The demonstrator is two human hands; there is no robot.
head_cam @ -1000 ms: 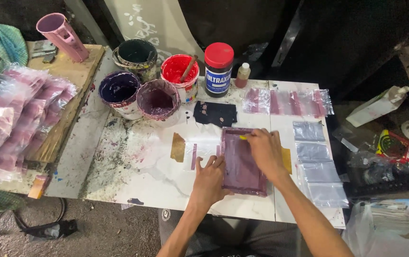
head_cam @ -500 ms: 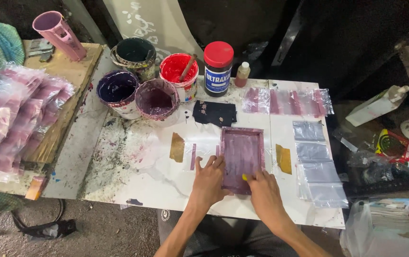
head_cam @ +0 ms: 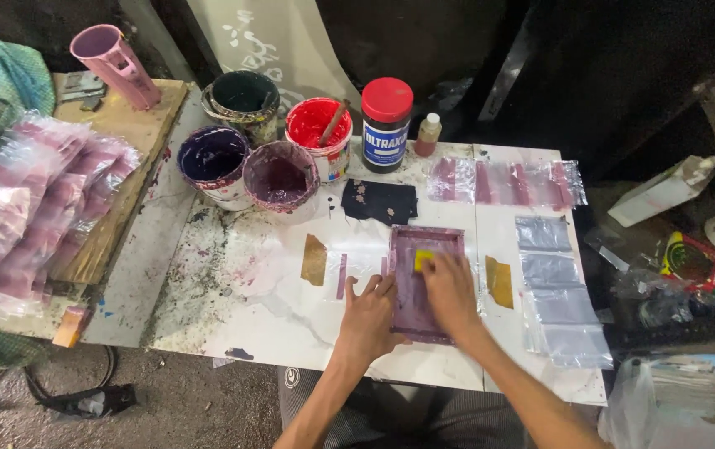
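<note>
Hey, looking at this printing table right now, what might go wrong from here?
1. The left hand only rests on the edge of the purple screen frame; if the frame slips while the right hand pushes the yellow squeegee, the print may smear.
2. The open ink buckets, like the purple-stained bucket, stand close behind and might get knocked.
3. The clear bags lie close and could catch ink.

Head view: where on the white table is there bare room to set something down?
Bare patch: the near-left of the white table, between the ink-speckled left edge and the left hand. Crowded: paint buckets along the back, clear bags down the right, purple printing screen under both hands.
</note>
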